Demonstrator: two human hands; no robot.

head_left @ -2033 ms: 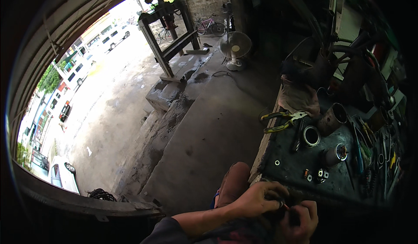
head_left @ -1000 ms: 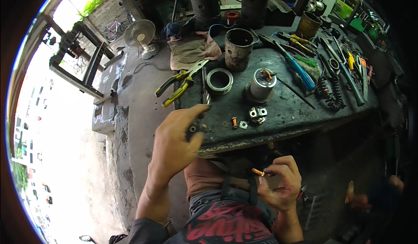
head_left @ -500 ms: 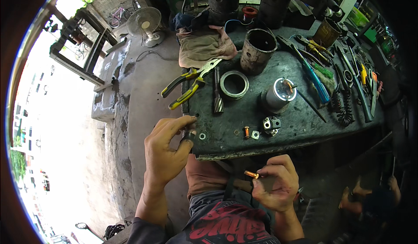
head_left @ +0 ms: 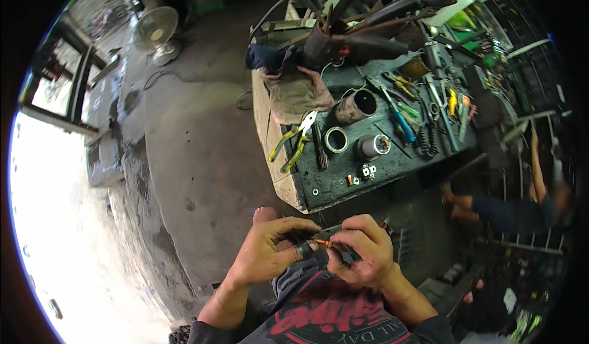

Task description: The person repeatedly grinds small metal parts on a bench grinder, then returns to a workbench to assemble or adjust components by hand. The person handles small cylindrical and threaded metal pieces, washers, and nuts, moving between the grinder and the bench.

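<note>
A small copper-coloured bolt point(head_left: 323, 243) is held low in front of my shirt, off the workbench. My right hand point(head_left: 366, 250) pinches one end of it between thumb and fingertips. From the other side my left hand point(head_left: 274, 246) meets the bolt's tip, its fingers curled and a dark wrap around the thumb; part of that grip is hidden. On the dark bench point(head_left: 334, 181) beyond lie a washer point(head_left: 315, 192), a second copper-coloured piece point(head_left: 350, 180), a small pale nut point(head_left: 356, 181) and a shiny block-like metal part point(head_left: 368, 171).
Yellow-and-black pliers point(head_left: 296, 155), a fluted cutter point(head_left: 321, 154), a metal ring point(head_left: 327, 140) and a silver cylinder point(head_left: 367, 149) lie farther back. Behind them are a rusty tube point(head_left: 350, 110) and a rag point(head_left: 297, 95). A fan point(head_left: 156, 34) stands left; another person point(head_left: 515, 212) is at the right.
My left hand has left the bench edge and come right and down to the bolt. My right hand has moved left with the bolt. The view has shifted, with the bench appearing farther away.
</note>
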